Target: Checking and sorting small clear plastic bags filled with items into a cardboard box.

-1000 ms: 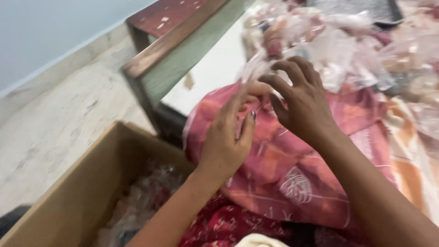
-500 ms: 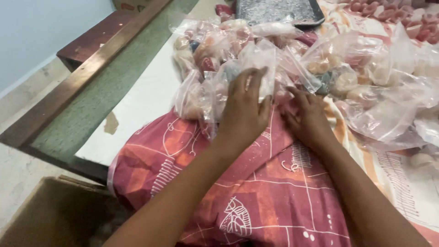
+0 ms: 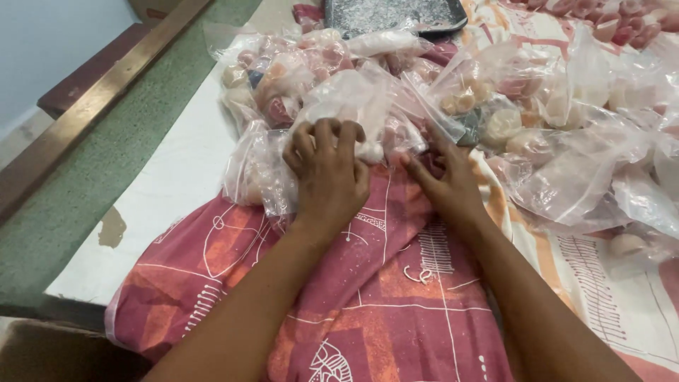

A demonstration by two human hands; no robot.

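A heap of clear plastic bags (image 3: 438, 78) holding small pink, white and cream pieces lies on a red patterned cloth (image 3: 368, 297). My left hand (image 3: 329, 173) has its fingers curled over the lower edge of one clear bag (image 3: 353, 106) at the front of the heap. My right hand (image 3: 442, 180) lies next to it on the cloth, fingers pushed in under the same bag's edge. Whether either hand has a firm grip is hard to tell.
A dark tray (image 3: 392, 14) sits at the back behind the bags. The cloth covers a white tabletop (image 3: 170, 191) with a green strip and a brown wooden rail (image 3: 92, 99) along its left side. A cardboard box corner (image 3: 42, 354) shows at lower left.
My view has swung up from the cardboard box to the table. Both hands have moved forward from pinching something small in the air down onto the bag heap.
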